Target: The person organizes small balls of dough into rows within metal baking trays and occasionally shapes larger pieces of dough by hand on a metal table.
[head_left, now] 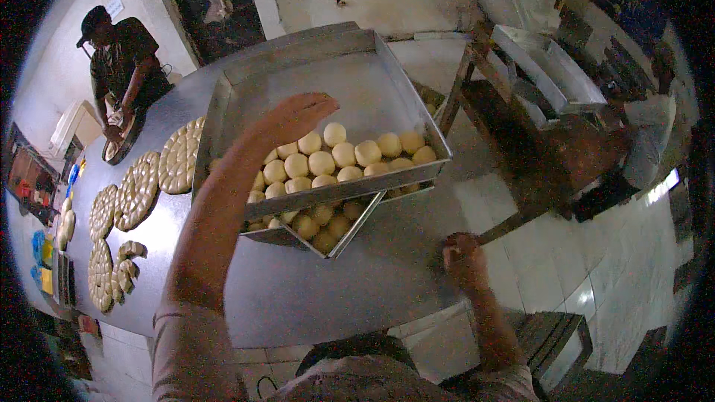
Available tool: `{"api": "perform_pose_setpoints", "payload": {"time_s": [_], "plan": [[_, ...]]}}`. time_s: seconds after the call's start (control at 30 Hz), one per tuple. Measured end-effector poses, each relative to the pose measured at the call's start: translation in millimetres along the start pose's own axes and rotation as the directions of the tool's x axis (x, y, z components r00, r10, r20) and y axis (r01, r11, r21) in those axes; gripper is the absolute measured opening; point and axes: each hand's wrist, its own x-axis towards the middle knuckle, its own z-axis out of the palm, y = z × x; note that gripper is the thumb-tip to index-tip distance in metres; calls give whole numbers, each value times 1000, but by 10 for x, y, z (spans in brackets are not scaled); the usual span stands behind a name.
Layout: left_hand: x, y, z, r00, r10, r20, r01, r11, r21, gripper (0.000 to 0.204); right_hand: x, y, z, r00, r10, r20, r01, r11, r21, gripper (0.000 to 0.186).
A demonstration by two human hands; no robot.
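Note:
My left hand is over the upper metal tray, its fingers loosely stretched out above the rounded dough balls that sit in rows in the near part. More dough balls show in a tray beneath, set at an angle. My right hand is at the right edge of the steel table, fingers curled; whatever they hold, if anything, is too dark to make out. Coiled, segmented dough rings lie on the table to the left of the trays.
A person in dark clothes and a cap works at the table's far left. Another person in a pale top is at the right, near a wooden stand and long metal trays. A low dark structure stands lower right.

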Motion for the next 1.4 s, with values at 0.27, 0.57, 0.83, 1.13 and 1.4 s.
{"api": "perform_pose_setpoints", "payload": {"time_s": [0.27, 0.57, 0.83, 1.13, 1.4], "plan": [[115, 108, -38, 911, -101, 400, -15, 961, 276, 20, 1142, -1575, -775, 767, -136, -627, 601, 492, 630, 29], [-1404, 688, -710, 854, -466, -230, 363, 852, -377, 21, 1550, -2182, -177, 734, -540, -411, 581, 814, -32, 24], [-3162, 746, 322, 763, -601, 239, 352, 77, -933, 26, -174, -2355, 1324, 571, -813, 115, 805, 582, 113, 31], [-5402, -1483, -397, -35, -886, -462, 918, 155, -366, 32, -668, -1040, 1642, 863, -437, 254, 485, 574, -659, 36], [-4965, -2934, -737, -275, -789, -549, 961, -215, -173, 67, -404, -1333, 2118, 934, -339, -110, 200, 754, -626, 33]]}}
